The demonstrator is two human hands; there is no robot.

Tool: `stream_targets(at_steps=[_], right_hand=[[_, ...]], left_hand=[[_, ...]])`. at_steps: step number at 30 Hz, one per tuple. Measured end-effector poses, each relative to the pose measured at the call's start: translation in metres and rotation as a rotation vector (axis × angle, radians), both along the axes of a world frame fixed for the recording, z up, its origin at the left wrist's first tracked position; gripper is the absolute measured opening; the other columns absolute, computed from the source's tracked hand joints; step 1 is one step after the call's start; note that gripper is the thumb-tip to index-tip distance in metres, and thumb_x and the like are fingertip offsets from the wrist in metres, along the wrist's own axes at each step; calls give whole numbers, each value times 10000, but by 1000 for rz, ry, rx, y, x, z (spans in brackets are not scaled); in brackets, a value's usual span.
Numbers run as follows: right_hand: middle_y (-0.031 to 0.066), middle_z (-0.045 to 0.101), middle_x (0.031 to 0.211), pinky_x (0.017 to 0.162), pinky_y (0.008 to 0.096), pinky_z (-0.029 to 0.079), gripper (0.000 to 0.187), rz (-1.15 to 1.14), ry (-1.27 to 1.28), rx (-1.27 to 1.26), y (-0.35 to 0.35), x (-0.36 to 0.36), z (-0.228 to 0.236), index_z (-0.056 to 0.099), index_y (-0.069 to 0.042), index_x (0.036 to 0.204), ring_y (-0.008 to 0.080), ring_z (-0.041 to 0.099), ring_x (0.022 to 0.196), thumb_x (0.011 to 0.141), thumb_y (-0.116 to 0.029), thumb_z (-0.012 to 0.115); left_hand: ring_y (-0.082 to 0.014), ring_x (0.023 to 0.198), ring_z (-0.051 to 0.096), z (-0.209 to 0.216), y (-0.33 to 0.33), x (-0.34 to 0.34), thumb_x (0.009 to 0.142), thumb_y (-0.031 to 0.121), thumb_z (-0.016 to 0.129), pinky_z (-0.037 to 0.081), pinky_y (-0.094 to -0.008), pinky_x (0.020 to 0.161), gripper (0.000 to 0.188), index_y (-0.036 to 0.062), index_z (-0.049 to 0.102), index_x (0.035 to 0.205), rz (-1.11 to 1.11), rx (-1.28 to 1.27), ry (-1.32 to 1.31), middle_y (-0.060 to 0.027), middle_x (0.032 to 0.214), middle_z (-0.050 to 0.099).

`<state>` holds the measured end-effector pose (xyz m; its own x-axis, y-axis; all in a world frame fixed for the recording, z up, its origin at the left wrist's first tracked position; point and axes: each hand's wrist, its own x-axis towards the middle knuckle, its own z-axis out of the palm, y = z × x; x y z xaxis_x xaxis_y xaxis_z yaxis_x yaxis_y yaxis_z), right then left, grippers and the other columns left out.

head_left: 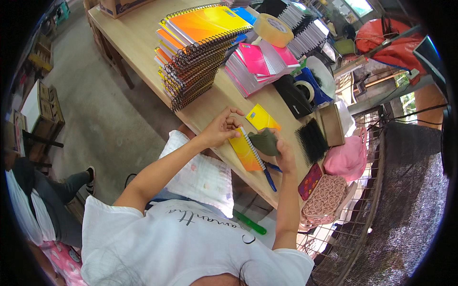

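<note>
My left hand (223, 128) is near the table's front edge, its fingers curled on the far end of a small yellow-orange spiral notebook (246, 155). The white coil runs along the notebook's right side. My right hand (285, 153) grips a bunched dark green cloth (265, 142) beside that coil; whether cloth and coil touch is hard to tell. Just beyond lies a second yellow notebook (261, 117), partly behind the cloth. A blue pen (270, 180) rests by the near end of the held notebook.
A tall stack of orange-yellow spiral notebooks (205, 26) stands at the far left of the table (138, 47). Pink notebooks (243, 76), a tape roll (273, 29), a black box (292, 97) and black coils (311, 140) sit farther right. A patterned bag (325, 198) is at right.
</note>
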<state>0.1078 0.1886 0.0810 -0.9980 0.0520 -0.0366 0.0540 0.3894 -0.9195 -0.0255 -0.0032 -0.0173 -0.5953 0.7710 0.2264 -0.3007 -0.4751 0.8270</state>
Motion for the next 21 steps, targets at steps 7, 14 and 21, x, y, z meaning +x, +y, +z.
stream_targets(at_steps=[7, 14, 21], right_hand=[[123, 573, 1127, 913, 319, 421, 351, -63, 90, 27, -15, -4, 8, 696, 41, 1038, 221, 567, 1017, 873, -265, 650], [196, 515, 1226, 1007, 443, 390, 452, -456, 254, 930, 40, 50, -40, 636, -37, 1195, 391, 507, 1148, 832, -299, 700], [232, 497, 1208, 1012, 490, 340, 492, -452, 67, 1084, -9, 132, -70, 519, -19, 1268, 418, 452, 1159, 872, -278, 656]], left_hand=[[-121, 925, 605, 11, 1, 5, 764, -68, 718, 492, -259, 830, 630, 97, 407, 1287, -55, -24, -19, -57, 966, 616], [-107, 937, 597, 33, -5, 19, 809, -45, 690, 479, -253, 845, 773, 139, 278, 1438, -54, 6, -49, -68, 1010, 615], [-85, 968, 592, 37, -5, 17, 849, 6, 668, 461, -249, 839, 815, 168, 211, 1504, 96, -140, 93, -84, 1060, 645]])
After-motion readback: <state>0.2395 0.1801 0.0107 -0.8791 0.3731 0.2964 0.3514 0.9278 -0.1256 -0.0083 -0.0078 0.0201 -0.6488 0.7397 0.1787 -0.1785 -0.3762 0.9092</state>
